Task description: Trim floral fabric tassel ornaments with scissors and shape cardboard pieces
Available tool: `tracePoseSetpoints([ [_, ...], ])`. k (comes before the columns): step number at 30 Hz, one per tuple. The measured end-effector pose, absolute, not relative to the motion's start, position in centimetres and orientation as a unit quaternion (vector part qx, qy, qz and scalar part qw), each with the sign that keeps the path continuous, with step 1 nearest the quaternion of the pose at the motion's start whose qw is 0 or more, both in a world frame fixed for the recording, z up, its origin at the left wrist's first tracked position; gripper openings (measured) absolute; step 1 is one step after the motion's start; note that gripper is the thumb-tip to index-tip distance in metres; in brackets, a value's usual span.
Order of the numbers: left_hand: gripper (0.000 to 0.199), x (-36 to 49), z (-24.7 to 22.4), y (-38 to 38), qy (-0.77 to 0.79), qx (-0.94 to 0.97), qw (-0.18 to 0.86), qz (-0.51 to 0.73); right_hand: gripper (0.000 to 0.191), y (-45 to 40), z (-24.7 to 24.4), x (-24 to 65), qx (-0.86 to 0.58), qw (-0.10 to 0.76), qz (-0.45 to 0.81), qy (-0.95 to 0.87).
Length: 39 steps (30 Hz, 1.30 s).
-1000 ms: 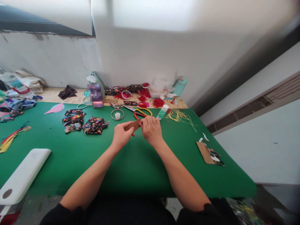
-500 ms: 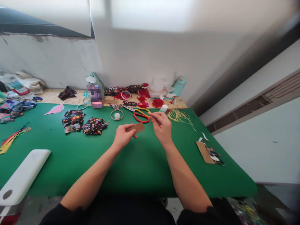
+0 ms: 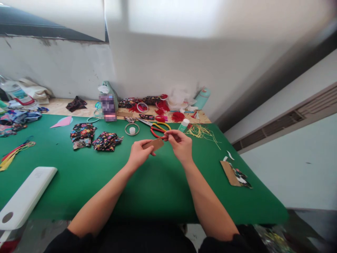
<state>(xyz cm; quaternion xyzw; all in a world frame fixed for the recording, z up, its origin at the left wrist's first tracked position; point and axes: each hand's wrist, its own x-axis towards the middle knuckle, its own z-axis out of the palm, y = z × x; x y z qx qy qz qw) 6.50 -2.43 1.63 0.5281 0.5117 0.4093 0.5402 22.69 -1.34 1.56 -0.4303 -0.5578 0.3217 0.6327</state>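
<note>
A small brown cardboard piece [image 3: 155,144] is gripped between the thumb and fingers of my left hand [image 3: 139,153]. Just right of the card's corner, my right hand [image 3: 181,144] is closed in a pinch; whatever its fingertips hold is too small to make out. Behind the hands lie scissors [image 3: 157,127] with red and yellow handles, partly covered by my right fingers. A glue stick [image 3: 183,124] with a white cap lies just beyond my right hand, beside a tangle of yellow cord [image 3: 200,131]. A ring [image 3: 132,129] with a small white cap [image 3: 132,130] inside sits beyond my left hand.
Flowered fabric pieces [image 3: 107,141] lie left of my hands on the green table [image 3: 158,189]. A white power bank [image 3: 27,196] is at the near left. At right lie a cardboard piece [image 3: 230,173] and scraps. Red tassels [image 3: 177,116] and a teal bottle [image 3: 202,98] line the back.
My right hand has moved slightly left and down, and its fingertips are now close to the card's right end. My left hand has barely moved and keeps the card.
</note>
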Motion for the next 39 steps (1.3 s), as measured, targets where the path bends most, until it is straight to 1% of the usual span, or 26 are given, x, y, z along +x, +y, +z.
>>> tracePoseSetpoints([
  [6, 0.037, 6.57, 1.73, -2.37, 0.515, 0.524, 0.539, 0.411, 0.014, -1.42, 1.59, 22.76, -0.420, 0.632, 0.320, -0.567],
  [13, 0.039, 6.44, 1.65, -2.30, 0.512, 0.518, 0.546, 0.414, 0.013, -1.67, 2.07, 22.49, -0.425, 0.630, 0.343, -0.552],
  [23, 0.039, 6.43, 1.64, -2.22, 0.507, 0.516, 0.543, 0.425, 0.018, -1.55, 2.09, 22.35, -0.442, 0.619, 0.332, -0.558],
  [28, 0.037, 6.46, 1.65, -2.28, 0.508, 0.512, 0.544, 0.429, 0.025, -1.61, 2.07, 22.24, -0.436, 0.627, 0.347, -0.544],
  [34, 0.038, 6.44, 1.85, -2.45, 0.506, 0.516, 0.544, 0.426, 0.015, -1.34, 1.79, 22.46, -0.462, 0.612, 0.334, -0.548],
  [39, 0.039, 6.31, 1.56, -2.31, 0.503, 0.517, 0.545, 0.428, 0.014, -1.27, 1.77, 22.57, -0.466, 0.616, 0.334, -0.540],
])
